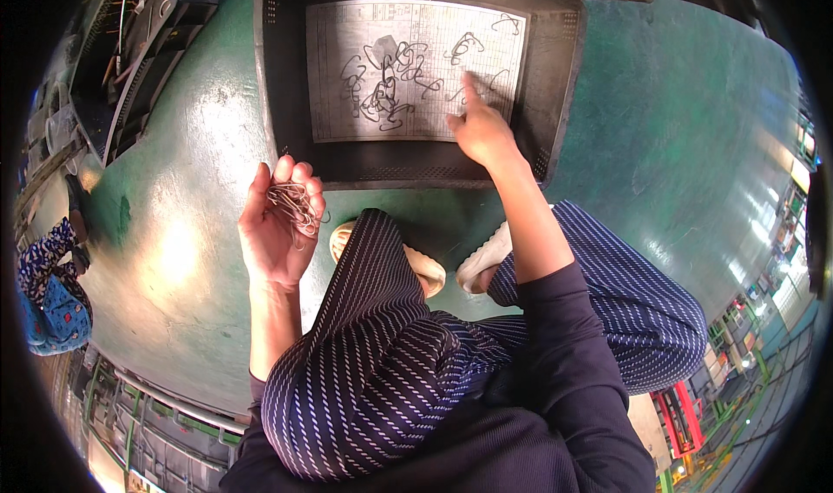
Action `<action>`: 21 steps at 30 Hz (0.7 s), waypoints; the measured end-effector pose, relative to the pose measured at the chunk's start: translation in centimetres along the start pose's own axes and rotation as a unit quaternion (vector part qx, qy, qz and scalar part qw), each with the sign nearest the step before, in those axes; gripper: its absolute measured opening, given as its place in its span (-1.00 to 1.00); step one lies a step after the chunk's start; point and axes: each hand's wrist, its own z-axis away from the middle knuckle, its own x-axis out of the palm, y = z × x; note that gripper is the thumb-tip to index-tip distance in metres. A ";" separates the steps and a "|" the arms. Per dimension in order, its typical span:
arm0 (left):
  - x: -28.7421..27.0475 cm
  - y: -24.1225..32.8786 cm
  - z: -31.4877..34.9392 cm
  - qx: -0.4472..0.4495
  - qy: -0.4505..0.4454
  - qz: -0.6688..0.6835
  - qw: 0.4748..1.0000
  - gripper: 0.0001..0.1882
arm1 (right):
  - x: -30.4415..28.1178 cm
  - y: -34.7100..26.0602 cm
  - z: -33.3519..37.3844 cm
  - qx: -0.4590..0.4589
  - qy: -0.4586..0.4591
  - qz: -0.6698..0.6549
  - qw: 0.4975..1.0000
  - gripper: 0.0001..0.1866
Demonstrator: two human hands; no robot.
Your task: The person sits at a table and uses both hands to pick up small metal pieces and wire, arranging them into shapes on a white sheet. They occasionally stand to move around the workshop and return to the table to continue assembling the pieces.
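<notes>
In my upturned left hand (285,224) lies a bunch of thin bent wire hooks (293,207), with the fingers curled around them. It is held just outside the near left corner of a black plastic crate (408,174). Over the crate, my right hand (483,131) stretches its index finger down toward the paper, with the thumb apart and nothing seen in its grip. A printed sheet (334,33) lines the crate's bottom. A tangled heap of dark wire hooks (382,102) lies on its left half; a smaller cluster of hooks (466,47) rests beyond my right fingertip.
The crate stands on a green floor (651,128) in front of my feet. At the upper left is a dark slotted rack (143,55). A person in patterned blue clothing (56,306) is at the far left. A red metal piece (679,419) shows at the lower right.
</notes>
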 end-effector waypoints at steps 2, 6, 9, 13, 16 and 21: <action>0.1 0.0 0.0 0.000 -0.003 0.007 1.000 -0.67 | -0.1 -0.6 0.4 -0.029 0.011 -0.036 0.999 -0.32; 0.3 0.1 0.4 0.001 -0.005 0.004 1.000 -0.67 | -0.2 -0.6 -0.7 -0.067 0.179 -0.068 0.979 -0.62; 0.0 0.3 0.5 0.004 -0.006 0.005 1.000 -0.67 | -1.7 -0.4 -3.1 -0.107 0.307 -0.035 0.945 -0.77; -0.1 0.3 0.6 0.003 -0.004 0.009 1.000 -0.66 | -3.5 -0.9 -5.5 -0.159 0.246 0.043 0.955 -0.82; -0.3 0.4 0.7 0.002 -0.005 0.009 1.000 -0.65 | -3.9 -1.3 -6.0 -0.159 0.194 0.138 0.958 -0.84; -0.7 0.7 0.7 0.013 -0.002 0.005 1.000 -0.65 | -4.4 -0.1 -5.2 -0.131 0.191 0.101 0.968 -0.87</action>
